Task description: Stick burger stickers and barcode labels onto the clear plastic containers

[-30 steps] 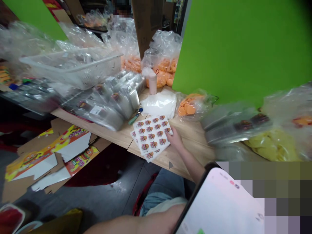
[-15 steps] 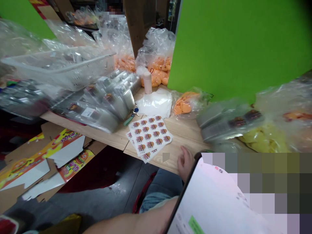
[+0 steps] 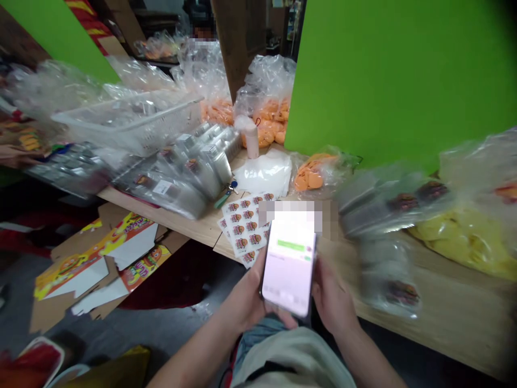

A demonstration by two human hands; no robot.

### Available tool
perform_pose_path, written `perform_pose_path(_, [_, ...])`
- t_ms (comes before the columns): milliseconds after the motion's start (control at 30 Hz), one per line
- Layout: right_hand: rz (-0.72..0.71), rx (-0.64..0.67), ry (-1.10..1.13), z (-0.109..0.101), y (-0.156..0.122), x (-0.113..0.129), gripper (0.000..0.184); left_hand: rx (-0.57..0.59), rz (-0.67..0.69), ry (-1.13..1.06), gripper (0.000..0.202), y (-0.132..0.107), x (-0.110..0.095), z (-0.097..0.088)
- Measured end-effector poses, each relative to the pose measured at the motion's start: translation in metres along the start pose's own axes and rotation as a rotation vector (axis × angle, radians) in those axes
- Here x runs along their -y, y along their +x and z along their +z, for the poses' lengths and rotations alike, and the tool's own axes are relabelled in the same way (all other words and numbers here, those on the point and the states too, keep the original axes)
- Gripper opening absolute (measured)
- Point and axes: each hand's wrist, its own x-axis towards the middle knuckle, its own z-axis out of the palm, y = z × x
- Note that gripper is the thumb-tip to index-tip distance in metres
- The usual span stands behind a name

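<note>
A smartphone (image 3: 287, 269) with a lit screen is held upright over my lap, just off the table's front edge. Around its left side and lower back wraps my left hand (image 3: 252, 291). My right hand (image 3: 329, 293) closes on the phone's right edge, its fingers partly hidden behind it. Messages show on the screen, too blurred to read. Behind the phone, sheets of round burger stickers (image 3: 246, 221) overlap on the table, partly covered by it. A keychain with a green strap (image 3: 226, 195) lies by the sheets.
Clear plastic packs (image 3: 173, 183) and a white basket (image 3: 133, 126) stand at left. White sheets (image 3: 264, 172), a pink bottle (image 3: 251, 139) and a bag of orange pieces (image 3: 313, 172) sit behind. More packs (image 3: 404, 205) and a yellow bag (image 3: 464, 242) lie right. Printed cartons (image 3: 121, 258) are lower left.
The phone has moved from close at the lower right to the middle, lower and farther from the camera. Both hands now hold it; the view has shifted slightly.
</note>
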Motion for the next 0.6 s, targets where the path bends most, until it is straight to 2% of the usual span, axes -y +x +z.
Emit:
perform_pose_path(67, [0.076, 0.140, 0.121, 0.007, -0.004, 0.020, 0.040, -0.093, 0.058, 0.020, 0.071, 0.006, 0.002, -0.014])
perform_pose_path(133, [0.076, 0.198, 0.087, 0.014, -0.004, 0.031, 0.037, -0.150, 0.077, 0.021, 0.065, 0.005, 0.005, -0.022])
perform_pose_path(300, [0.056, 0.180, -0.069, 0.022, -0.002, 0.033, 0.034, -0.160, 0.087, -0.022, 0.063, -0.007, 0.010, -0.024])
perform_pose_path(600, [0.095, 0.112, -0.083, 0.026, -0.001, 0.030, 0.028, -0.116, 0.074, -0.034, 0.064, -0.005, 0.012, -0.026])
